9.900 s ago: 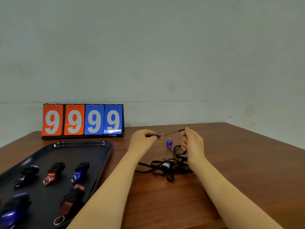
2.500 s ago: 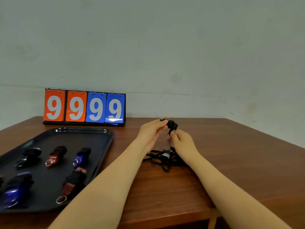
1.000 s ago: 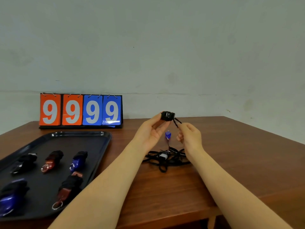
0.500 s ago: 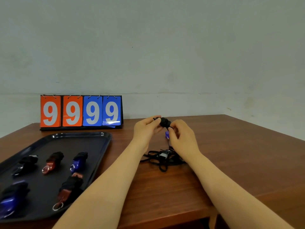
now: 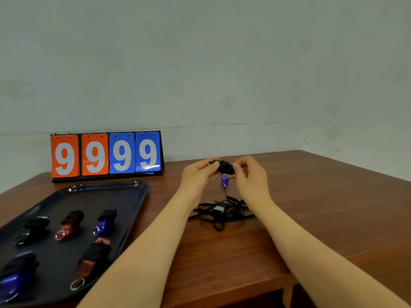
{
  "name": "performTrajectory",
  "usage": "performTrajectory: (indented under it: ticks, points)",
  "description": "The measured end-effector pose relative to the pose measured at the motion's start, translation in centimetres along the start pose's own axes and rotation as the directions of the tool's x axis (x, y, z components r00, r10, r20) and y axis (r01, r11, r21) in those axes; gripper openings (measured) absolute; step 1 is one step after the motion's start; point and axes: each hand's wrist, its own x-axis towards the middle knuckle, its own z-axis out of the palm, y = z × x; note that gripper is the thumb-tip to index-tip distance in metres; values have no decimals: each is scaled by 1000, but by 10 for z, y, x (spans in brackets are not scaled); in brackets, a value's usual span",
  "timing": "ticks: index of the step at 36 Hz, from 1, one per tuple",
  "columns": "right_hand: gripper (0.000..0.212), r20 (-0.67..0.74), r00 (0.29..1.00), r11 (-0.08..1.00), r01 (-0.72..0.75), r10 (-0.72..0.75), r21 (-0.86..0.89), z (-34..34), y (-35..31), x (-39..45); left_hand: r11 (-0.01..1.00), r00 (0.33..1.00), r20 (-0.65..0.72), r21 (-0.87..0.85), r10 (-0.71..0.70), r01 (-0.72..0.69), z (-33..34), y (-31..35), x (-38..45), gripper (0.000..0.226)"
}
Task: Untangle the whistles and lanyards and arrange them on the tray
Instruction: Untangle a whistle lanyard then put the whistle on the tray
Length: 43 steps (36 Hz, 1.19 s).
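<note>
My left hand (image 5: 198, 174) and my right hand (image 5: 252, 176) hold a small black bundle of wound lanyard (image 5: 225, 167) between their fingertips, above the table. A blue whistle (image 5: 224, 180) hangs just under the bundle. Below it, a loose tangle of black lanyards with a black and grey whistle (image 5: 220, 208) lies on the wooden table. At the left is a dark tray (image 5: 124, 187) with several whistles wrapped in their lanyards, among them a red whistle (image 5: 66, 225) and a blue one (image 5: 102, 223).
A flip scoreboard (image 5: 106, 155) showing 9999 stands behind the tray against the wall. The table's near edge (image 5: 222, 292) runs under my forearms, and its right edge slants away at the far right.
Over the last ten seconds the lanyard stretched between my hands became a compact black bundle. In the last second my right hand has come back onto the bundle.
</note>
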Motion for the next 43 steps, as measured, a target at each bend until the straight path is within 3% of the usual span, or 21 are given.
performTrajectory:
  ticks: [7,13,18,21,25,27,31,36,43]
  points:
    - [13,117,975,916,-216,187,339,4,-4,3,978,997,31,-196,-67,72,-9,6,5,14]
    - [10,83,981,911,-195,177,363,4,-5,2,957,988,24,-245,-153,155,-9,6,5,10]
    - [9,134,974,857,-226,184,463,2,-9,1,953,982,65,-238,-178,188,-8,6,3,15]
    - [12,177,957,823,-288,229,490,2,-9,2,977,986,23,-130,-167,169,-3,5,4,19]
    - [13,266,925,771,-374,271,515,4,-8,2,952,998,-29,300,-61,66,2,2,4,26]
    - [14,308,907,736,-414,286,536,4,-8,2,923,998,-25,381,-58,63,3,1,4,28]
    - [14,366,874,662,-482,318,575,3,-9,2,934,992,-11,336,-128,125,4,0,1,41]
    - [12,395,860,645,-505,323,574,4,-8,2,946,984,80,297,-162,131,4,-6,1,48]
    - [12,366,871,776,-468,326,423,9,-8,1,977,977,48,44,-210,208,-1,-7,2,34]
